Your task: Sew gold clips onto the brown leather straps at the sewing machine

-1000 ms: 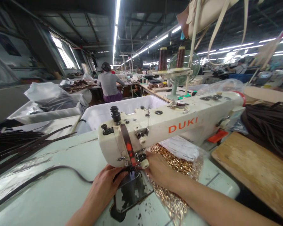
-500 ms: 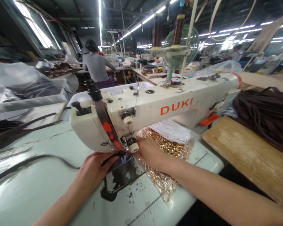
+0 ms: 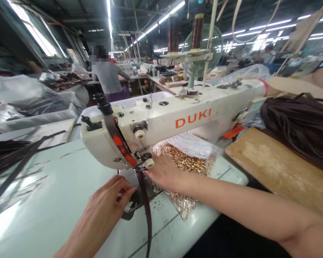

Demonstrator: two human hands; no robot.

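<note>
A dark brown strap (image 3: 145,200) runs from under the needle area of a white sewing machine (image 3: 161,120) toward me, over the table's front. My left hand (image 3: 107,197) is just left of the strap, apart from it, its thumb and forefinger tips brought together; anything between them is too small to make out. On the other side, my right hand (image 3: 165,172) has its fingertips at the strap beside the presser foot, closed on its edge. The tension knob (image 3: 148,161) partly hides those fingers. A dark metal plate (image 3: 134,199) lies under the strap.
A clear bag of gold-coloured metal clasps (image 3: 188,163) lies behind my right forearm. A wooden board (image 3: 271,165) and a heap of brown straps (image 3: 298,125) are on the right. More dark straps (image 3: 13,154) lie left. A person (image 3: 107,77) stands farther back.
The strap, which ran off to the left, now hangs toward me. My left hand has drawn back slightly from the needle. My right hand stays beside it. The view has shifted a little.
</note>
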